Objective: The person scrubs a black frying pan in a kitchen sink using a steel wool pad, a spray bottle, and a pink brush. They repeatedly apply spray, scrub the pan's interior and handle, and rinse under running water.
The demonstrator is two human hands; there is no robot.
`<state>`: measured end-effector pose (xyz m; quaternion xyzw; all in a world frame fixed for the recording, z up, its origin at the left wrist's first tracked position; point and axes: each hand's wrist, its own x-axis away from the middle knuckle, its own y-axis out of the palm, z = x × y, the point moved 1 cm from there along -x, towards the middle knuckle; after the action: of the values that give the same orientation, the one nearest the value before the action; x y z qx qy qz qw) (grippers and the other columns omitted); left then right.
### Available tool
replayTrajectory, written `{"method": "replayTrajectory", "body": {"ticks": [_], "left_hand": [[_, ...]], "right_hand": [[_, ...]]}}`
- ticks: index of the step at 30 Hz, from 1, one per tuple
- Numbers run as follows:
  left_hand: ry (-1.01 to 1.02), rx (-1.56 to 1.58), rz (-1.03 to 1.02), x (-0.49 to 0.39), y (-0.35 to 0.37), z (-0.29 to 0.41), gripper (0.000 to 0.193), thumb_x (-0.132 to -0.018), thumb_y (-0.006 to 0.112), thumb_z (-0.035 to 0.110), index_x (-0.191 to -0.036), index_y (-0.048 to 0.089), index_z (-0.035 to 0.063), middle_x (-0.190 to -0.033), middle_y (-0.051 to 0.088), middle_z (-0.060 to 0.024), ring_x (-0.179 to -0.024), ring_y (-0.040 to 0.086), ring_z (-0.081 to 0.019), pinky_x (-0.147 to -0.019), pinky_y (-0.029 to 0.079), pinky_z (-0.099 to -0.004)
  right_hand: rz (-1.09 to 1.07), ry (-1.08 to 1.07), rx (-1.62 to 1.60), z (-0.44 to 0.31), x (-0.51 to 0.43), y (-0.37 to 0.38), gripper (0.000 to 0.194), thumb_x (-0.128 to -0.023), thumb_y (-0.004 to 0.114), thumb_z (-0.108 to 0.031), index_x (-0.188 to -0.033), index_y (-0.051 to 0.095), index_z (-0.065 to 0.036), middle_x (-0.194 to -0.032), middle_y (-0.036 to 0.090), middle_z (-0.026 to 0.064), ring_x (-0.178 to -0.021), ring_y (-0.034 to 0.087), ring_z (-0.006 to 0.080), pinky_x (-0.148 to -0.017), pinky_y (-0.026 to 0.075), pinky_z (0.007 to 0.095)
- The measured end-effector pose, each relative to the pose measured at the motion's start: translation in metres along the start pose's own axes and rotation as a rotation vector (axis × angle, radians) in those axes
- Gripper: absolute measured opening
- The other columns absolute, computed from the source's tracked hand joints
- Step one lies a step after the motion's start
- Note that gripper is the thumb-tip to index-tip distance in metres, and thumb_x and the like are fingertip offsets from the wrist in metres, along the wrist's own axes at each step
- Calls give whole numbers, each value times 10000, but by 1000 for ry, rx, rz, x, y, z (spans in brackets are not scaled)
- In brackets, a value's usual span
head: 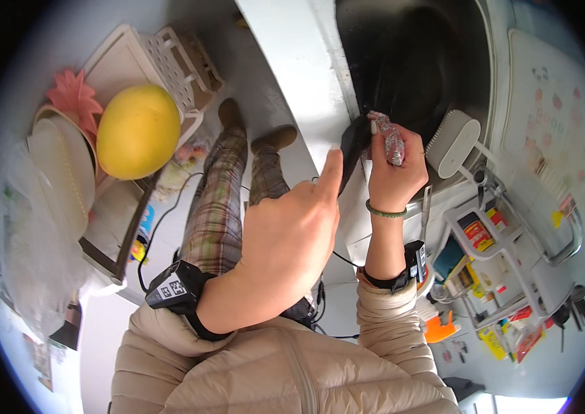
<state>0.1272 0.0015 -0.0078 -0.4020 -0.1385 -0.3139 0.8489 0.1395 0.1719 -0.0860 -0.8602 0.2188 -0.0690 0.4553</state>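
My left hand (290,233) is above the counter edge, index finger extended beside a black handle (353,147). The handle's lower end disappears behind that hand; the curled fingers are hidden, so a grip on it cannot be confirmed. My right hand (398,163) is closed on a crumpled pink and silvery scrubbing cloth (392,139), next to the handle's upper end. Beyond both hands lies a large dark pan (406,62) in the sink area; its outline is hard to make out. A grey-white brush (453,142) rests just right of my right hand.
A metal sink rim (490,62) curves at the right, beside a patterned board (546,108). Lower right is a white rack (504,248) of packets. To the left, a yellow melon (138,132) sits near a white perforated basket (171,72) and a clear plastic bag (34,233).
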Motion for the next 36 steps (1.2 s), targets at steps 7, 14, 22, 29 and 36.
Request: {"method": "replayTrajectory", "body": {"ticks": [7,14,22,29,36], "left_hand": [[-2,-24,-2,-5,-7,6,637,-782,709,106,-1382,494,80,-699,630,-128,-602,631,-314,-559,506,-407],[-34,5,-7,-8,-8,10,589,-800,706,93,-1360,527,104,-759,648,-179,-607,631,-344,-550,492,-413],[-87,111,-47,-12,-7,13,577,-843,675,84,-1392,497,109,-826,658,-205,-605,624,-353,-578,500,-387],[-137,113,-60,-10,-1,5,578,-852,679,118,-1402,501,98,-855,669,-171,-571,602,-191,-574,488,-308],[-156,120,-71,-10,-2,5,566,-866,667,112,-1403,495,70,-779,626,-127,-572,529,-123,-570,457,-266]], "right_hand": [[-3,45,-36,14,23,-14,200,-721,753,-10,-904,674,-24,-833,656,95,-733,647,240,-677,507,283],[130,-64,-216,11,9,-14,327,-588,704,85,-888,688,-43,-841,652,93,-787,627,267,-675,518,324],[63,-143,-221,15,6,-2,317,-601,669,95,-899,644,-11,-833,581,95,-778,575,277,-668,506,361],[122,-54,-109,22,34,0,265,-619,635,47,-877,639,-17,-781,565,103,-770,576,281,-674,503,364],[297,289,-180,21,60,-35,278,-596,720,54,-855,666,-30,-790,587,98,-730,558,285,-638,476,373]]}}
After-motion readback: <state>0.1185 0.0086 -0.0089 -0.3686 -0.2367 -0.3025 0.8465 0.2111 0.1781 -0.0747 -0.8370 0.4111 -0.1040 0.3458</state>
